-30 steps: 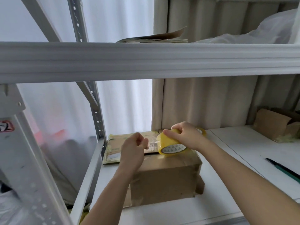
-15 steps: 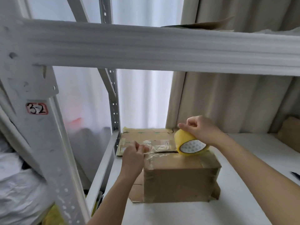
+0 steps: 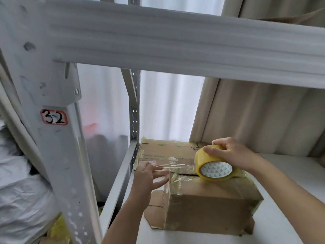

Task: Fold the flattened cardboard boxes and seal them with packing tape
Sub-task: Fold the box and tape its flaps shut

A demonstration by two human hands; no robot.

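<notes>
A folded brown cardboard box (image 3: 207,206) stands on the white shelf (image 3: 281,173), with clear tape over its left end. My right hand (image 3: 232,152) grips a yellow roll of packing tape (image 3: 213,166) resting on the box's top. A stretch of clear tape (image 3: 175,167) runs left from the roll to my left hand (image 3: 149,176), whose straight fingers touch the tape at the box's top left edge. A flattened cardboard box (image 3: 165,152) lies behind, at the shelf's left end.
A thick grey beam (image 3: 175,41) of the rack crosses overhead, close to my head. A grey upright marked 32 (image 3: 54,117) stands at left. White curtain and beige panels close the back. White bags (image 3: 21,173) sit at far left.
The view has swung left and closer. My left hand has opened from a pinch on the tape end to straight fingers, and has lowered toward the box's left edge. The roll stays on the box.
</notes>
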